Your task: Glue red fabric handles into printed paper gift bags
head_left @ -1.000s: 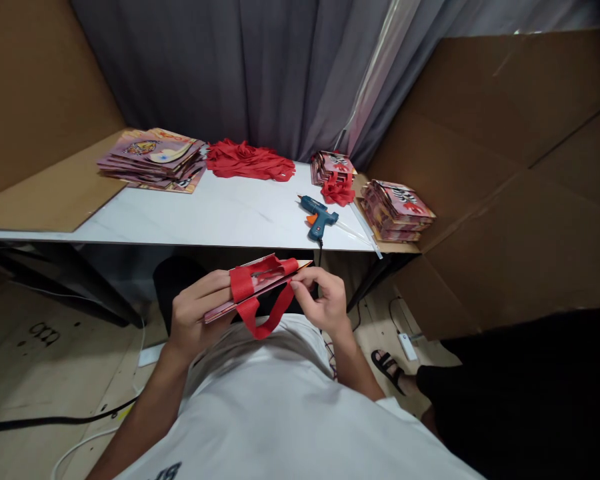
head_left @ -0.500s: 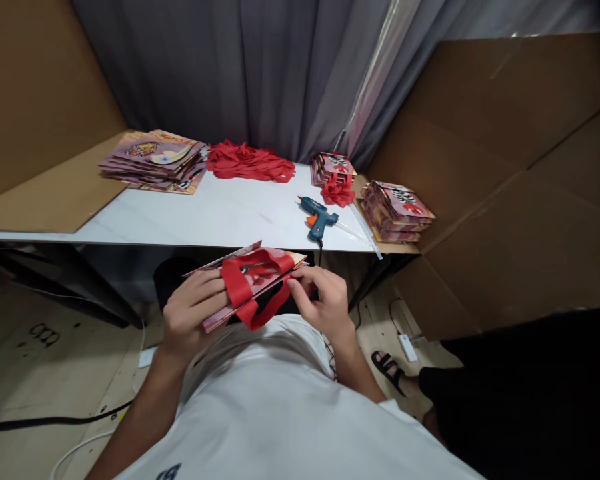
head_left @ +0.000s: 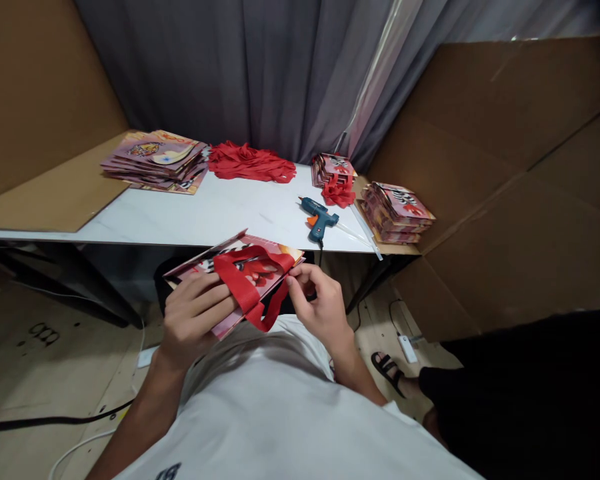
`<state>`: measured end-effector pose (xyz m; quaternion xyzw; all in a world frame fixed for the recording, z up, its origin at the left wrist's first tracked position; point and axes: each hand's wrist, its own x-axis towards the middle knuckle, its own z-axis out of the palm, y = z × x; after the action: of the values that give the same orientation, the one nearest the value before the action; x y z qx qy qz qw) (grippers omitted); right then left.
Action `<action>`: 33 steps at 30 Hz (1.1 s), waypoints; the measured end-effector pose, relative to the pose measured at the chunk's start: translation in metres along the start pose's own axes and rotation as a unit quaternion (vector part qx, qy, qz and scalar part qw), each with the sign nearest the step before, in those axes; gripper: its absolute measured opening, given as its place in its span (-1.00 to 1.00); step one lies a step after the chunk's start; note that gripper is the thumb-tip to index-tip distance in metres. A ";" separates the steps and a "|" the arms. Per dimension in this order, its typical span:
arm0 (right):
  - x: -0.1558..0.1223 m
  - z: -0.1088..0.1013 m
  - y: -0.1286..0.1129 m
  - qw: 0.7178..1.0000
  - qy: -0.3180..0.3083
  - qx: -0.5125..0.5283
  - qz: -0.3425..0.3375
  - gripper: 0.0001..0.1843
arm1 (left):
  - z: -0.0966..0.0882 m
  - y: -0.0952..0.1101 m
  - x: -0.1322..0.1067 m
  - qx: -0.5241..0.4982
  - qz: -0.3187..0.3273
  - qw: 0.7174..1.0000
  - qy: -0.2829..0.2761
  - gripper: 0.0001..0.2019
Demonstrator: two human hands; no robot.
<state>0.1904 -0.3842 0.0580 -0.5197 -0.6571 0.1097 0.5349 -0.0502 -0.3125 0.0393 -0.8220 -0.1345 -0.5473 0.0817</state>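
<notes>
Fingers (head_left: 207, 303) of left hand (head_left: 187, 327) laid nearly flat across bag (head_left: 263, 270), barely parted, bag gripped from its left side; thumb out of sight. On right hand (head_left: 325, 300), thumb and index almost closed, pinching bag's right edge by a strap end; exact pinch point too small to tell, other fingers curled in.

Bag over lap, off table (head_left: 220, 220), tilted, on near side and left of glue gun (head_left: 321, 217). Two red straps (head_left: 240, 287) on bag: one looped over printed panel, against left fingertips, one hanging off near edge.

Glue gun on its side near table edge, nozzle to the left, clear stick out the back, cord dropping over edge. Behind and left of gun: red strip heap (head_left: 250, 163); farther left, flat stack (head_left: 153, 160). Just behind gun, to the right: small stack (head_left: 330, 170), red loops (head_left: 339, 193) spilling from front. Right of gun: bigger stack (head_left: 399, 210) on cardboard. Well behind gun: grey curtain (head_left: 205, 67). Low right of gun, on floor: another person's sandal (head_left: 387, 370).
</notes>
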 end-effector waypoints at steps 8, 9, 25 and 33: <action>0.004 -0.005 0.000 0.998 -0.043 -0.050 -0.010 -0.90 | 0.004 0.003 0.001 0.006 0.013 1.000 -0.007 -0.86; 0.004 -0.006 0.001 0.998 -0.051 -0.041 -0.005 -0.91 | 0.005 0.003 0.002 0.002 0.008 1.000 -0.006 -0.87; 0.007 -0.007 0.008 0.994 0.052 0.019 -0.092 -0.91 | 0.004 0.002 0.002 -0.039 -0.022 0.999 0.008 -0.82; 0.008 -0.007 0.008 0.982 0.052 -0.060 -0.170 -0.92 | 0.002 0.006 0.008 -0.034 -0.020 0.999 0.006 -0.77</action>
<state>0.2012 -0.3771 0.0598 -0.4360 -0.7127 -0.0495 0.5472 -0.0439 -0.3165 0.0463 -0.8179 -0.1323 -0.5582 0.0437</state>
